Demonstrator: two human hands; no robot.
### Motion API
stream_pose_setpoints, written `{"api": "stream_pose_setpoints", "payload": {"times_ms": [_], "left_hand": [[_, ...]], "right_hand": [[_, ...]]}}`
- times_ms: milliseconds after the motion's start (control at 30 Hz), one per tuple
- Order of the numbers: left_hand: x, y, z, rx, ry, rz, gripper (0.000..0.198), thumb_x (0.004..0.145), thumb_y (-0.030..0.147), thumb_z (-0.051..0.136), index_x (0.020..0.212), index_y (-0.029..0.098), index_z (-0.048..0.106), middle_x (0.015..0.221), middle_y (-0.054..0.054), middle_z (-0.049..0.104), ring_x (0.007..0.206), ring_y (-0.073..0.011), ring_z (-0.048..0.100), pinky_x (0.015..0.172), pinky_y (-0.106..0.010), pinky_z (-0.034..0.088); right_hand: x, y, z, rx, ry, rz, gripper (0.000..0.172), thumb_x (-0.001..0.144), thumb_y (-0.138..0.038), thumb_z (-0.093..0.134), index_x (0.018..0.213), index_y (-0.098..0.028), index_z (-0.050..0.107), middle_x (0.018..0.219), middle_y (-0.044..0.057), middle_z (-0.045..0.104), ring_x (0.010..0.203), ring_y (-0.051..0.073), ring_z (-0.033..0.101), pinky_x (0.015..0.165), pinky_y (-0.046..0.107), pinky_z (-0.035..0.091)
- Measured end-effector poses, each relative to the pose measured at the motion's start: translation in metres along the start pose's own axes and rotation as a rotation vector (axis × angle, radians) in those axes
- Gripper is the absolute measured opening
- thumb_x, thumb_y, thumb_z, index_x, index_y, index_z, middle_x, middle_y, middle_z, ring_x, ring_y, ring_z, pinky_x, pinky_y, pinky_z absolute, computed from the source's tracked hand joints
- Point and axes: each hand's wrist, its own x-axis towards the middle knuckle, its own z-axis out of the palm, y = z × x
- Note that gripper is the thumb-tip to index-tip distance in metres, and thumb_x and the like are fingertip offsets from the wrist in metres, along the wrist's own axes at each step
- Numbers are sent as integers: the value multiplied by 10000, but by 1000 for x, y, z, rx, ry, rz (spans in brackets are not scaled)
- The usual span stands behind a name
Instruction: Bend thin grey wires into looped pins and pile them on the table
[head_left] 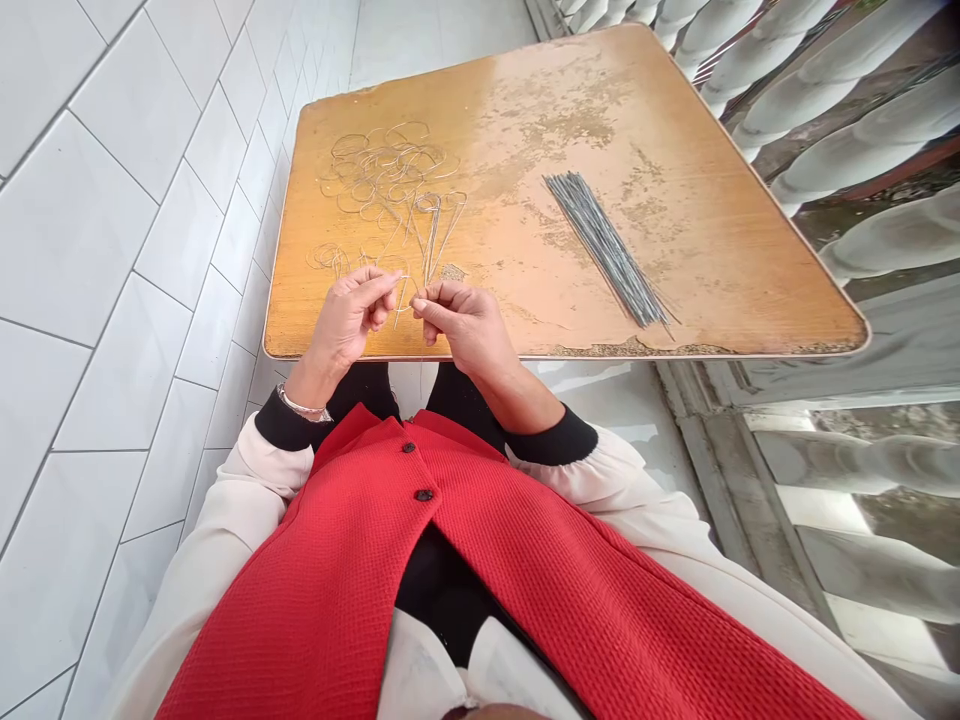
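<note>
Thin bent wire (401, 281), held in a pinch between the left hand (349, 320) and the right hand (457, 325), just above the near edge of a worn wooden tabletop (697, 270). Thumb and fingers of each hand are closed on the wire. Loose wire loops (386, 175) lie in a tangled group beyond the hands; a bundle of straight wires (607, 250) lies parallel to the right, well apart.
</note>
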Motion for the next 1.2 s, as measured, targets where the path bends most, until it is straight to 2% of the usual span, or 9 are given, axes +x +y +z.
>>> {"api": "stream_pose_setpoints", "payload": {"times_ms": [233, 467, 700, 833, 1033, 1200], "left_hand": [[-2, -1, -1, -45, -5, -26, 337, 910, 223, 645, 629, 173, 466, 536, 81, 500, 399, 10, 381, 423, -144, 287], [0, -1, -2, -29, -82, -61, 351, 921, 238, 637, 621, 166, 469, 539, 70, 498, 401, 12, 385, 409, -135, 253], [1, -8, -1, -47, -100, -41, 319, 931, 195, 589, 638, 168, 465, 540, 77, 496, 399, 15, 380, 418, -127, 271], [0, -10, 2, -52, -70, -30, 315, 931, 211, 609, 654, 171, 465, 547, 83, 493, 404, 15, 386, 416, -121, 273], [-1, -7, 6, -89, -27, -49, 354, 947, 228, 622, 639, 162, 459, 542, 89, 462, 392, 28, 353, 419, -107, 279], [2, -7, 6, -122, -10, -66, 390, 917, 272, 691, 628, 166, 452, 545, 89, 456, 389, 25, 344, 405, -118, 279]], "right_hand": [[0, 4, 0, 38, -20, -9, 303, 754, -391, 827, 699, -161, 637, 624, -30, 583, 441, 37, 440, 433, 196, 343], [7, -3, -1, -76, -44, -53, 280, 803, -405, 796, 731, -156, 690, 601, -32, 562, 479, 46, 411, 455, 203, 332], [7, 4, 8, -50, 109, -169, 277, 801, -420, 793, 734, -167, 702, 582, -42, 571, 409, 38, 415, 416, 205, 332], [7, 7, 13, 13, 171, -210, 288, 806, -430, 796, 740, -171, 687, 609, -45, 578, 394, 29, 427, 404, 196, 340], [8, 10, 16, 60, 186, -201, 364, 799, -532, 795, 780, -184, 691, 653, -44, 599, 406, 23, 433, 407, 185, 366], [6, 8, 16, 100, 180, -188, 361, 795, -530, 799, 789, -185, 694, 662, -38, 599, 415, 25, 420, 406, 187, 361]]}}
